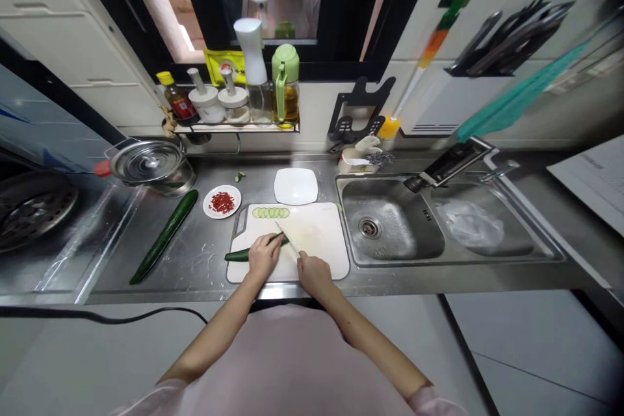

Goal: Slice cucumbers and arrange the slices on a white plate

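Observation:
A white cutting board (316, 268) lies on the steel counter in front of me. My left hand (264, 256) grips a dark green cucumber (238, 255) from above, its uncut end sticking out to the left. The fingers of my right hand (314, 273) are wrapped round the handle of a knife (288, 238). Its blade points away and to the left, close to the cucumber's right end; whether it touches I cannot tell. Along the board's far edge lies an overlapping row of several cucumber slices (271, 213).
A whole cucumber (164, 237) lies to the left, near a lidded steel pot (170, 177). Beyond the board are a plate of chopped red pieces (207, 210), green scraps (240, 177) and a square white plate (296, 186). To the right sits a double sink (390, 261) with a faucet (451, 166).

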Motion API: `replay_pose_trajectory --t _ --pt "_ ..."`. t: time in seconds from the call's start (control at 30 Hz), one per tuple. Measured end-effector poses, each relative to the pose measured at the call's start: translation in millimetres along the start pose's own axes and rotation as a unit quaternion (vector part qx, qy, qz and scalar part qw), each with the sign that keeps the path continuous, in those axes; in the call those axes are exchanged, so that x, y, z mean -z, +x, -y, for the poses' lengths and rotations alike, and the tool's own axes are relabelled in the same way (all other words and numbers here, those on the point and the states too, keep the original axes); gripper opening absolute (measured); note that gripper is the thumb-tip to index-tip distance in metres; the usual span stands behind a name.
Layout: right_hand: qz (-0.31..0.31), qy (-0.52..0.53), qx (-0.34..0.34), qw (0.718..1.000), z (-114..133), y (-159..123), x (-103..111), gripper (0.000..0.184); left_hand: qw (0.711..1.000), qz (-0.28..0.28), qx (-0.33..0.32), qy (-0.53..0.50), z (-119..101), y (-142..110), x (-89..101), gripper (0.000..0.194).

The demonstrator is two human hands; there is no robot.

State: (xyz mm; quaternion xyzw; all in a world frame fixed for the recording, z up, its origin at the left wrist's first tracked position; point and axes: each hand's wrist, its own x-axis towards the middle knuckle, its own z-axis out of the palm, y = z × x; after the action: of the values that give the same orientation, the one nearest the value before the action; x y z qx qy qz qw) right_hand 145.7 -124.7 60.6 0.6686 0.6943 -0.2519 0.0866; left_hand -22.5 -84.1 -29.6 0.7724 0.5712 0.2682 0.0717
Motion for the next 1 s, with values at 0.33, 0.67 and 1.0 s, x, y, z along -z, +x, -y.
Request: replay_pose_trajectory --t 0.33,0.67,1.0 --pt "0.025 0.005 0.002 1.000 2.4 1.8 -3.9 0.032 0.999 -0.025 -0.025 0.027 1.5 0.4 -2.1 0.024" --pt "0.036 0.013 0.001 0.999 7.9 4.3 -6.2 0.034 0.998 -0.030 -0.042 0.028 7.3 -0.4 -8.1 0.023" --pt "0.044 0.026 0.007 0.999 8.9 9.2 -2.0 0.030 0.998 -0.027 -0.048 0.021 9.2 -1.5 -9.6 0.023"
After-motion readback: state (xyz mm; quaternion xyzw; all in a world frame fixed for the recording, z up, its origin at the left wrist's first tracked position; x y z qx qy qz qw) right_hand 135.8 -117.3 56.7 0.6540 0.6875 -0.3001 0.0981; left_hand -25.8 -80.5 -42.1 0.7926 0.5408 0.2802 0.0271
